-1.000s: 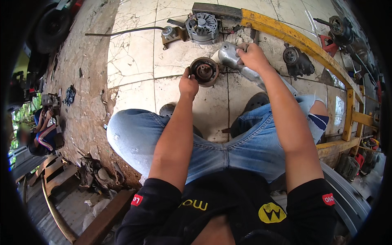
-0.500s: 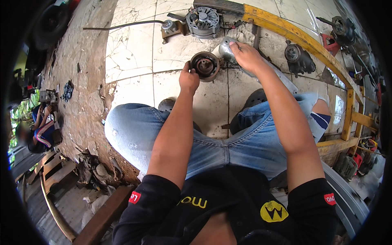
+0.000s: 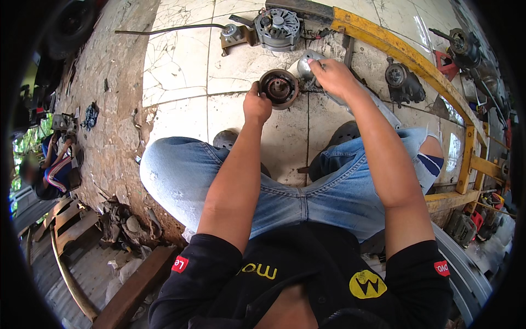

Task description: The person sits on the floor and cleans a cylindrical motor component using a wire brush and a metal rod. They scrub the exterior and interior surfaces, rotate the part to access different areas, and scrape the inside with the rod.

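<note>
My left hand (image 3: 256, 104) is closed on the left rim of a round, rusty metal housing (image 3: 280, 89) on the tiled floor. The housing's open side faces up, showing a ring of reddish copper-coloured parts around a central shaft. My right hand (image 3: 333, 77) grips a silver-grey rounded metal cover (image 3: 310, 64) just right of the housing. Its fingers hide part of the cover, and a pale metal piece (image 3: 383, 109) lies partly behind my right forearm.
Beyond my hands lie a finned alternator (image 3: 278, 30) and a bracketed part with a long rod (image 3: 232, 34). A yellow metal frame (image 3: 405, 52) curves along the right, with a dark cast part (image 3: 404, 82) inside it. Someone sits at far left (image 3: 57, 164).
Both hands keep their holds, and the housing and cover stay close together. The whole view has shifted slightly, and I cannot make out any clear movement of the parts themselves.
</note>
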`<control>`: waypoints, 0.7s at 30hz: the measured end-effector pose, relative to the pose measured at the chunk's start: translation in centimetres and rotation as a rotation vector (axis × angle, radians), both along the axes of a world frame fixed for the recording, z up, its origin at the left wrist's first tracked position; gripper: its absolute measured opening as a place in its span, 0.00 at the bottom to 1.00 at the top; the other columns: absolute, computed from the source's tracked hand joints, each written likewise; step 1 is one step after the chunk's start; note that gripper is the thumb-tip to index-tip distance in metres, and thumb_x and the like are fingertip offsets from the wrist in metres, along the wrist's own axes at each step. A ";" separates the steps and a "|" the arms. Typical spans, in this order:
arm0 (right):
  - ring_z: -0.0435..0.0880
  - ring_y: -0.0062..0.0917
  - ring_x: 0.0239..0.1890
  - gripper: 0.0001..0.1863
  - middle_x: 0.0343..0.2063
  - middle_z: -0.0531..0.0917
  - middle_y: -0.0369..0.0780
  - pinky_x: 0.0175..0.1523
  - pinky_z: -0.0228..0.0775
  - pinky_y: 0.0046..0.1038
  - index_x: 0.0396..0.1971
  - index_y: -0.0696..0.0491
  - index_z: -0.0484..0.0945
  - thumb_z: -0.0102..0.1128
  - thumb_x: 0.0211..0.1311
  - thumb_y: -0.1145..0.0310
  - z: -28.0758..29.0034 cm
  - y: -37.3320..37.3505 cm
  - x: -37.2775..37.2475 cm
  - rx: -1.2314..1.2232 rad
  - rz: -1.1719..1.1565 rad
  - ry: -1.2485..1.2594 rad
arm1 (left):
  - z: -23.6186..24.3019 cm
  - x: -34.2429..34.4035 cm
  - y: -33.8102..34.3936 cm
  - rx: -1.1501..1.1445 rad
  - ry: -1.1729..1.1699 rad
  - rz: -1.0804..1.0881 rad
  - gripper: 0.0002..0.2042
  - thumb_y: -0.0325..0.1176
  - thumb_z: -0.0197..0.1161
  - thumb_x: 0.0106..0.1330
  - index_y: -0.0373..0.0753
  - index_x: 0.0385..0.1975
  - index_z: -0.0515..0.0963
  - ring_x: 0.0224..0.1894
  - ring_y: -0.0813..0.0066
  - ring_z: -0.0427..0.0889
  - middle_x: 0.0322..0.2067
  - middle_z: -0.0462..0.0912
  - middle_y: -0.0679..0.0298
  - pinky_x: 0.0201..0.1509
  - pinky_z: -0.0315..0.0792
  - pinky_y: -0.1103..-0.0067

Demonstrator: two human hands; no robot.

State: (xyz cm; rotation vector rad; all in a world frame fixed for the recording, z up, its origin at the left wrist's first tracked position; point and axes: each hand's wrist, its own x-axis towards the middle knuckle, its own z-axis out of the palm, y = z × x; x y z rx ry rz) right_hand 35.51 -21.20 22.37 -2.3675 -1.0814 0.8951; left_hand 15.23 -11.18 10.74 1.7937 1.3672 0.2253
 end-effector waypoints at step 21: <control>0.83 0.31 0.30 0.18 0.34 0.86 0.47 0.37 0.74 0.31 0.39 0.58 0.82 0.57 0.68 0.56 0.0 -0.7 1.5 0.382 -0.294 0.409 | -0.9 -0.2 -0.4 0.040 -0.137 0.040 0.22 0.31 0.54 0.68 0.31 0.61 0.70 0.59 0.55 0.77 0.55 0.78 0.46 0.63 0.69 0.71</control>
